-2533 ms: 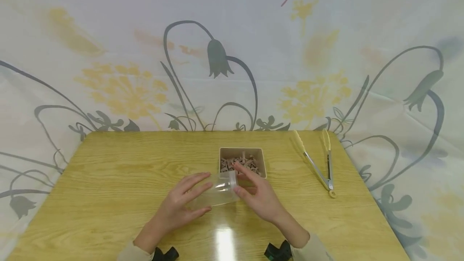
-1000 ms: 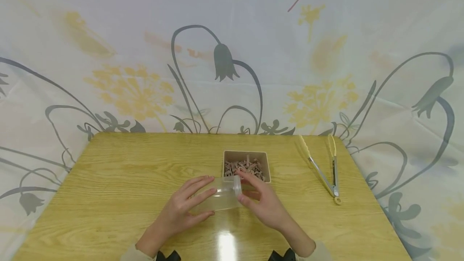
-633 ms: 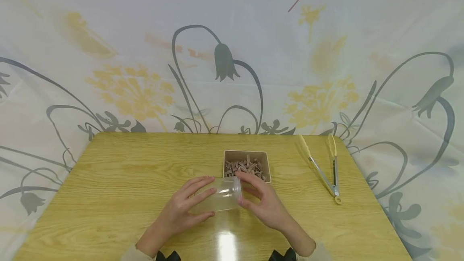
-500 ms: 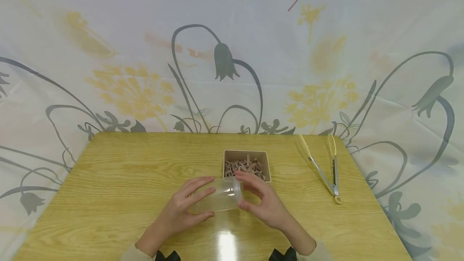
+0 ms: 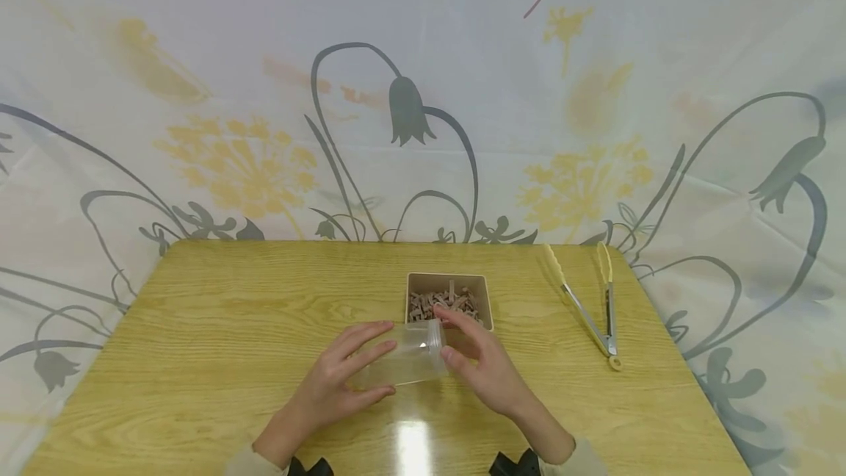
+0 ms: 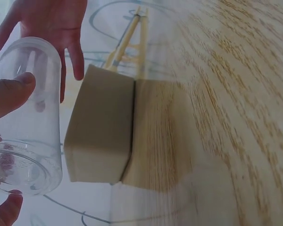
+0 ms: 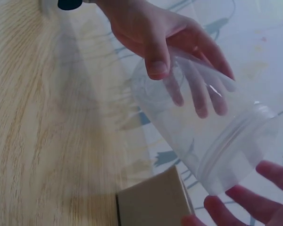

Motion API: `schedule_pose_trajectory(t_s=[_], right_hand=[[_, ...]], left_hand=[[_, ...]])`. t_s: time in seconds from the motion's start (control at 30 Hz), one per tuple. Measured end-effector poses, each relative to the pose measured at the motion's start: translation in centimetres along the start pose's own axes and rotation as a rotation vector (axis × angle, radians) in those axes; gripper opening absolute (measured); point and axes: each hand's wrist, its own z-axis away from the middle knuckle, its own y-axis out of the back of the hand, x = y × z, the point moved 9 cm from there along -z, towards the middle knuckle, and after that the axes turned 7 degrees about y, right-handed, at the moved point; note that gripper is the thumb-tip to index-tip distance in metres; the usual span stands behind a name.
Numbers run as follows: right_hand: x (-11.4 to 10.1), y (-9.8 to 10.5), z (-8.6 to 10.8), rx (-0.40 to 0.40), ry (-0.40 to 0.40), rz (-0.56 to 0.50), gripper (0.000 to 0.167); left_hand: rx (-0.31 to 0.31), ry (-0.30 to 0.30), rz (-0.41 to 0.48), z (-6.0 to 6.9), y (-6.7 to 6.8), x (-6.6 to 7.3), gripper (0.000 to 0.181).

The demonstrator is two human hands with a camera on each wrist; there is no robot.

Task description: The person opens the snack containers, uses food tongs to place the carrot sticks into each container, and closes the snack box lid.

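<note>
A clear plastic jar [image 5: 406, 364] lies sideways in the air above the table, its ridged rim end toward the right. My left hand [image 5: 333, 377] grips its base end, thumb below and fingers over the wall; in the left wrist view the jar [image 6: 42, 117] shows see-through and empty. My right hand [image 5: 485, 366] is spread around the rim end, fingers apart and bent slightly. In the right wrist view, fingertips of the right hand [image 7: 269, 202] are at the ridged rim of the jar [image 7: 198, 108]; whether they press on it I cannot tell.
Just behind the hands a beige box [image 5: 487, 300] holds many small brown pieces [image 5: 429, 303]. Tongs with yellow tips [image 5: 595, 325] lie spread on the wooden table [image 5: 231, 329] at the right. A flower-printed cloth [image 5: 423, 94] hangs behind the table's back edge.
The right thumb and fingers have shifted a little around the rim end, the thumb now higher. The left hand keeps its grip, and the jar has moved only slightly.
</note>
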Motion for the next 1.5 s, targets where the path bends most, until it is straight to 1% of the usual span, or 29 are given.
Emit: schedule_pose_trajectory(t_s=[0.07, 0.17, 0.23, 0.3, 0.5, 0.57, 0.67, 0.73, 0.87, 1.0, 1.07, 1.13, 1.23, 1.3, 1.4, 1.5], right_hand=[[0.3, 0.0, 0.0, 0.009, -0.048, 0.015, 0.048], [0.6, 0.0, 0.1, 0.013, -0.107, 0.003, 0.048], [0.7, -0.1, 0.1, 0.006, -0.126, 0.004, 0.051], [0.5, -0.2, 0.0, -0.002, -0.125, 0.004, 0.056], [-0.1, -0.4, -0.4, -0.013, -0.065, 0.063, 0.064], [-0.4, -0.4, -0.4, -0.018, -0.021, 0.085, 0.064], [-0.9, -0.4, -0.4, -0.033, 0.053, 0.115, 0.063], [-1.1, -0.4, -0.4, -0.046, 0.086, 0.129, 0.063], [-1.2, -0.4, -0.4, -0.071, 0.109, 0.117, 0.068], [-1.1, -0.4, -0.4, -0.067, 0.099, 0.098, 0.07], [-1.1, -0.4, -0.4, -0.054, 0.081, 0.099, 0.066], [-1.0, -0.3, -0.4, -0.036, 0.05, 0.122, 0.06], [-0.6, -0.3, -0.4, -0.01, -0.015, 0.125, 0.053], [-0.3, -0.3, -0.3, 0.005, -0.075, 0.119, 0.052], [0.0, -0.5, -0.3, 0.022, -0.14, 0.084, 0.055], [0.1, -0.6, -0.3, 0.032, -0.164, 0.067, 0.058]], left_hand=[[0.003, 0.005, 0.001, 0.0, 0.0, 0.0, 0.068], [0.004, 0.022, 0.009, 0.0, -0.1, -0.1, 0.066], [0.005, 0.038, 0.015, 0.1, -0.1, -0.3, 0.064], [0.006, 0.058, 0.018, 0.1, -0.1, -0.4, 0.061], [0.007, 0.101, -0.015, 0.3, 0.0, -0.6, 0.058], [0.006, 0.112, -0.01, 0.4, 0.0, -0.7, 0.059], [0.005, 0.118, 0.022, 0.4, 0.1, -0.8, 0.06], [0.002, 0.122, 0.039, 0.4, 0.1, -0.9, 0.061], [-0.004, 0.127, 0.046, 0.5, 0.0, -1.0, 0.06], [-0.013, 0.13, 0.044, 0.5, 0.0, -1.0, 0.059], [-0.015, 0.126, 0.037, 0.5, 0.0, -0.9, 0.058], [-0.014, 0.115, 0.024, 0.4, 0.0, -0.8, 0.057], [-0.012, 0.1, 0.003, 0.3, 0.0, -0.6, 0.056], [-0.008, 0.085, -0.01, 0.2, 0.0, -0.5, 0.055], [-0.002, 0.065, -0.027, 0.2, 0.1, -0.4, 0.053], [0.002, 0.056, -0.034, 0.1, 0.1, -0.3, 0.054]])
